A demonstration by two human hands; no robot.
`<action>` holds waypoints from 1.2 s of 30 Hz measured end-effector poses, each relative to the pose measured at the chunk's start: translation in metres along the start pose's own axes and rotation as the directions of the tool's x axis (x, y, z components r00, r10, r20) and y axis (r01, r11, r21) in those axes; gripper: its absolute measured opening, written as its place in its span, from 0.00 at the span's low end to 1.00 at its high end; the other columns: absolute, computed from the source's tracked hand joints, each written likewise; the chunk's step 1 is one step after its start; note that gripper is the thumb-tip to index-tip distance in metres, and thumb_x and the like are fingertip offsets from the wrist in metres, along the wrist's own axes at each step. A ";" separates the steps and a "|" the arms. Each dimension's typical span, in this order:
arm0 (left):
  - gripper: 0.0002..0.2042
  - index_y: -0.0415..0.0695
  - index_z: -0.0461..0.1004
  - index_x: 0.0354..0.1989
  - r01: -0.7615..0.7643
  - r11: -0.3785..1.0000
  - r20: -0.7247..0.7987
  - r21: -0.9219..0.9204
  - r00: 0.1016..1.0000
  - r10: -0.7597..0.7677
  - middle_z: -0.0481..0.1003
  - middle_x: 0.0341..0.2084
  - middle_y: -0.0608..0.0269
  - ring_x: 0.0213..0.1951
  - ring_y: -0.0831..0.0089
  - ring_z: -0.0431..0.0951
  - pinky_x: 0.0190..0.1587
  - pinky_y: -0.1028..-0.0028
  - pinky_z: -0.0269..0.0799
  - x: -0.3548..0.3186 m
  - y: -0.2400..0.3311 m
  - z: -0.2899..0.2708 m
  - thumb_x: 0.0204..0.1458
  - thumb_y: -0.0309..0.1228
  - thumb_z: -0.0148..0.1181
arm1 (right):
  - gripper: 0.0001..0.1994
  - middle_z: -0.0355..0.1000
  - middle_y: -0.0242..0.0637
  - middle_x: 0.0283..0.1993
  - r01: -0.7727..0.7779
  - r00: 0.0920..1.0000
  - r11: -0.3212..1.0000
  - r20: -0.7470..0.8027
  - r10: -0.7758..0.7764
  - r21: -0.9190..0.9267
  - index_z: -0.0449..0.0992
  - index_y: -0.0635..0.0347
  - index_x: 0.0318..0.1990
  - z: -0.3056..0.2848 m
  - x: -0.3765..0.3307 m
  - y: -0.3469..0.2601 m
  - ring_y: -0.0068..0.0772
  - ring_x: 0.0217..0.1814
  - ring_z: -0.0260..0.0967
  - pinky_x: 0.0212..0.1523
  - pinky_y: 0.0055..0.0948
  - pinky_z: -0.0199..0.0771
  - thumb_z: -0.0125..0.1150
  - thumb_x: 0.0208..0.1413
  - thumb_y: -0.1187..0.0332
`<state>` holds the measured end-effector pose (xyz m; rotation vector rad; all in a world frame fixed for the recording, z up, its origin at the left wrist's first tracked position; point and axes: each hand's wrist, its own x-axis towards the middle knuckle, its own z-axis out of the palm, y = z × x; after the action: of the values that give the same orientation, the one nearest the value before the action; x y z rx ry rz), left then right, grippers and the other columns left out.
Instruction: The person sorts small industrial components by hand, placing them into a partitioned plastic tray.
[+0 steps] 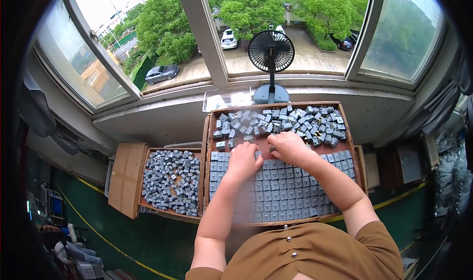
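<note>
A wooden tray [353, 147] in front of me holds small grey block-shaped parts. A loose pile of these grey parts [290, 120] fills its far half, and neat rows of arranged parts [283, 194] cover its near half. My left hand [244, 161] rests knuckles-up on the top of the rows, fingers curled over parts at the row's edge. My right hand [290, 148] lies just beside it, fingers bent down at the border between pile and rows. Whether either hand pinches a part is hidden by the fingers.
A second wooden tray [146, 181] with a loose heap of grey parts [172, 181] sits to the left, next to a cardboard lid [125, 179]. A black desk fan [271, 53] stands on the windowsill [162, 117] behind the trays. Another person [64, 250] is at lower left.
</note>
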<state>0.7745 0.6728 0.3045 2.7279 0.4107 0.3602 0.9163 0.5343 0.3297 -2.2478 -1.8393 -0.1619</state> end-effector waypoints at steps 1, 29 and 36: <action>0.11 0.44 0.74 0.36 0.000 1.000 0.005 -0.013 1.000 0.000 0.74 0.36 0.59 0.43 0.60 0.73 0.49 0.61 0.68 0.000 -0.001 0.000 0.48 0.36 0.60 | 0.09 0.73 0.35 0.34 -0.104 0.985 0.986 0.149 0.084 0.129 0.74 0.55 0.35 -0.014 0.004 -0.005 0.40 0.44 0.71 0.46 0.37 0.71 0.64 0.47 0.67; 0.15 0.44 0.70 0.41 -0.019 0.999 0.023 -0.028 1.000 0.020 0.75 0.32 0.56 0.41 0.58 0.76 0.44 0.61 0.72 0.024 0.021 0.007 0.50 0.39 0.61 | 0.07 0.68 0.35 0.37 -0.311 0.949 0.946 -0.091 0.303 -0.089 0.72 0.54 0.33 -0.021 -0.055 0.053 0.39 0.43 0.70 0.42 0.37 0.73 0.62 0.45 0.71; 0.15 0.45 0.73 0.38 -0.087 0.994 0.056 0.067 0.995 0.083 0.74 0.36 0.59 0.42 0.57 0.76 0.45 0.61 0.72 0.029 0.035 0.002 0.49 0.41 0.63 | 0.14 0.68 0.35 0.39 -0.197 0.968 0.979 -0.146 0.203 0.054 0.73 0.55 0.39 -0.016 -0.047 0.034 0.38 0.47 0.70 0.45 0.37 0.73 0.66 0.45 0.65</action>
<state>0.8097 0.6505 0.3214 2.8219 0.2984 0.2999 0.9405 0.4794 0.3307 -2.3075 -1.5171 -0.2508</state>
